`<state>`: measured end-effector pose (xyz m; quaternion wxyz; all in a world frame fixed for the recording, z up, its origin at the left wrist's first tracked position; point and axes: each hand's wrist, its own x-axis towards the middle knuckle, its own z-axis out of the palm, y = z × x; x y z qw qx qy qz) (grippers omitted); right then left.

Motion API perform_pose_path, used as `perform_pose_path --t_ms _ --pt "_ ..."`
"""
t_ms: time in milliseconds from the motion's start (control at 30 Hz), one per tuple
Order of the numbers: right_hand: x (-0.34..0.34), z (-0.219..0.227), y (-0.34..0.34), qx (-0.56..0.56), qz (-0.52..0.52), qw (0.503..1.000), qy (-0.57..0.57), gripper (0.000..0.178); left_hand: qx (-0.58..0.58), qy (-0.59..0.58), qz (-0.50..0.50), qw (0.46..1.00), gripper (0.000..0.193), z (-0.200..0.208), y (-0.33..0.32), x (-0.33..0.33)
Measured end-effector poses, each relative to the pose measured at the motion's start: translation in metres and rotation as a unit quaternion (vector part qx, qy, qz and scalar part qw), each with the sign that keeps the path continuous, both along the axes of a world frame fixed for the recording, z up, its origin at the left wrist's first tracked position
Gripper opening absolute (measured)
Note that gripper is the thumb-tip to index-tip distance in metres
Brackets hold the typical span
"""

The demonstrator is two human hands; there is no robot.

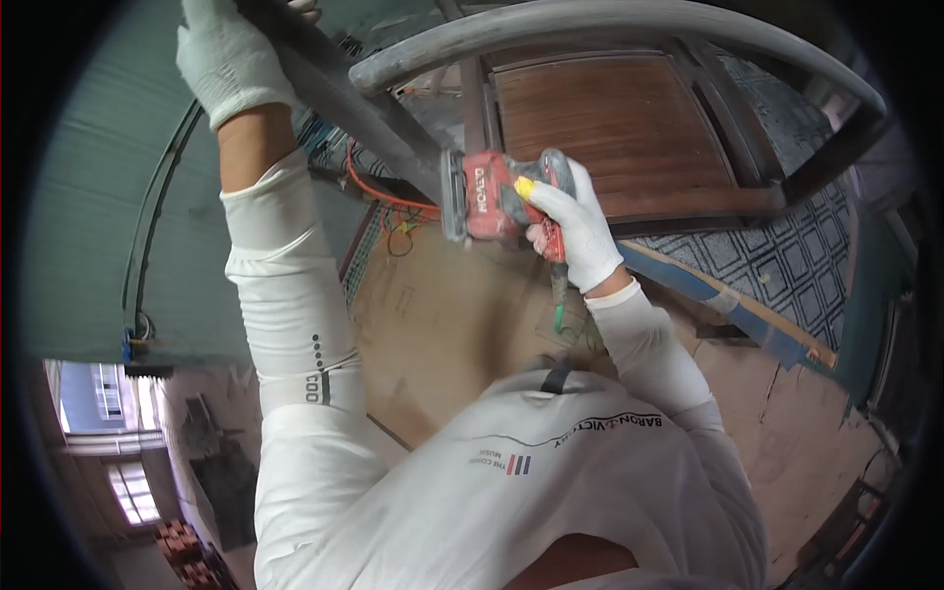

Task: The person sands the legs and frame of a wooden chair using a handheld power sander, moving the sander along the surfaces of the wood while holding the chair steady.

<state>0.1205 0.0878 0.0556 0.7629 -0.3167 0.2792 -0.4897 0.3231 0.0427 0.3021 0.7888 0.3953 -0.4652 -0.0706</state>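
A dark wooden chair frame (pixel 629 118) with a brown panel and a curved, dusty rail (pixel 610 15) lies ahead of me. My left hand (pixel 231 59), in a white glove, grips a dark wooden bar (pixel 334 79) of it at the upper left, with fingertips showing on the far side. My right hand (pixel 585 221), gloved with bare fingertips partly showing, is wrapped round a red and grey power sander (pixel 492 197). The sander's flat pad faces left, at the lower end of that bar; whether it touches is hard to tell.
Patterned grey carpet (pixel 767 265) covers the support under the chair, with a blue-taped wooden edge (pixel 688 285) facing me. An orange hose (pixel 369 182) curves behind the bar. Brown board (pixel 423 305) lies on the floor below. A green sheet (pixel 88 236) hangs at left.
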Motion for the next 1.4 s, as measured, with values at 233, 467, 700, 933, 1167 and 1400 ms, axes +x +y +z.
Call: perform_pose_path --t_ms 233,467,700,933,1167,1400 --pt "-0.004 0.080 -0.031 -0.132 0.110 0.985 0.033 0.034 0.021 0.031 0.020 0.999 0.048 -0.005 0.019 -0.031" --pt "-0.001 0.048 -0.043 -0.056 0.078 0.994 0.046 0.041 0.025 0.035 0.027 0.999 0.051 -0.001 0.017 -0.027" --pt "0.006 0.091 -0.042 -0.079 0.060 0.995 0.003 0.021 0.002 0.005 0.089 0.996 0.052 -0.006 0.012 -0.017" --pt "-0.006 0.060 -0.019 -0.033 0.048 0.997 0.045 0.031 0.014 0.030 0.052 0.998 0.055 -0.003 0.010 -0.007" --pt "-0.005 0.084 -0.037 -0.132 0.101 0.985 0.037 0.023 0.016 0.005 0.040 0.999 0.053 -0.003 0.009 0.005" --pt "-0.004 0.077 -0.041 -0.099 0.083 0.991 0.039 0.022 0.008 0.014 0.085 0.996 0.053 -0.002 0.018 -0.029"
